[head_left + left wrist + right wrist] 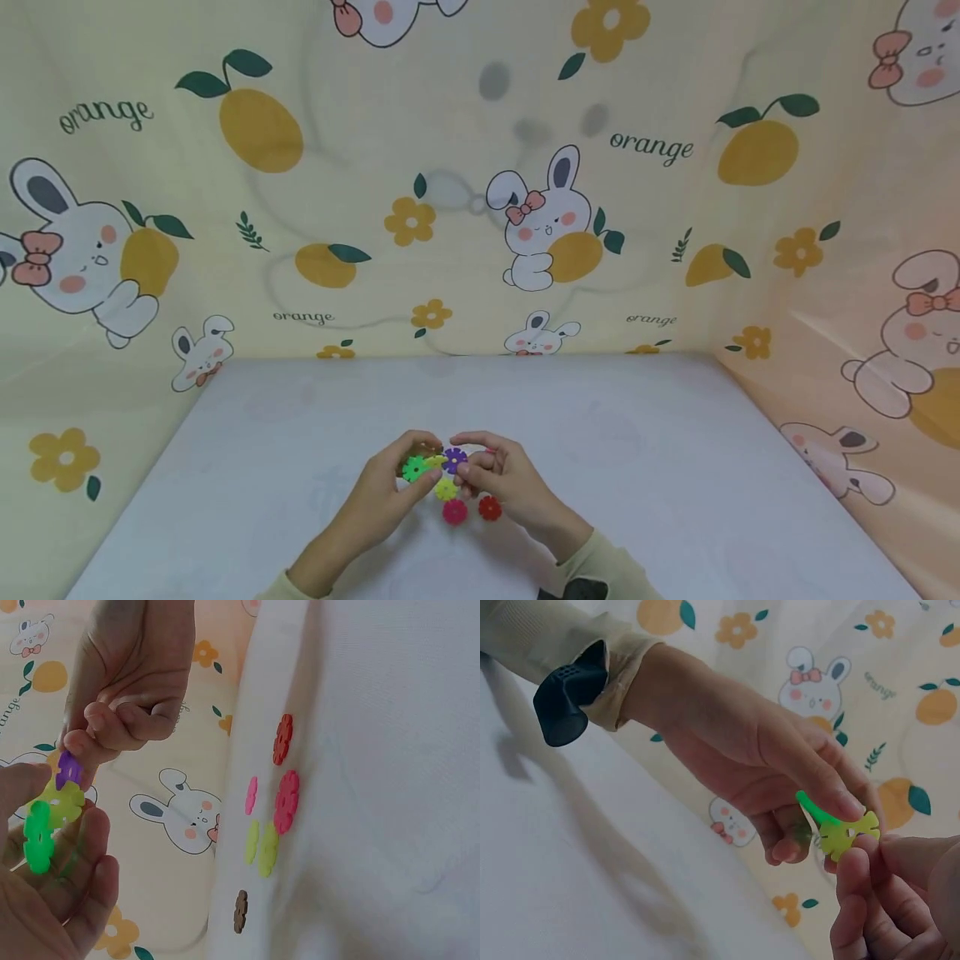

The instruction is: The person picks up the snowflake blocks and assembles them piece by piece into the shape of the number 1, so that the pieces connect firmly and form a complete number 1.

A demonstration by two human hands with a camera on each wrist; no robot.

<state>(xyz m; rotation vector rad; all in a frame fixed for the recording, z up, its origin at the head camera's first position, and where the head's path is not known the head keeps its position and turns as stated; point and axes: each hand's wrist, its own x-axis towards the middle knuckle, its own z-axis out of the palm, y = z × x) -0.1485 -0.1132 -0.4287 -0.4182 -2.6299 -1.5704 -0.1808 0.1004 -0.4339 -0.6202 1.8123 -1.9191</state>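
Small flower-shaped plastic discs with notched edges are between my two hands, above the table. My left hand [378, 492] holds a green flower disc [38, 837] and a yellow flower disc [66, 804] joined together. Between thumb and fingers, my right hand [517, 483] pinches a purple flower disc [453, 460]. The purple disc meets the yellow one's edge, its far part hidden by fingertips in the left wrist view. In the right wrist view the yellow disc faces the camera, and the green disc stands edge-on to it.
Loose flower discs lie on the white table [637, 467] below my hands: red [490, 507], deep pink [454, 512], yellow [446, 488], a smaller-looking pink one [251, 795] and a brown one [240, 911]. A rabbit-and-orange patterned curtain [465, 275] surrounds the table.
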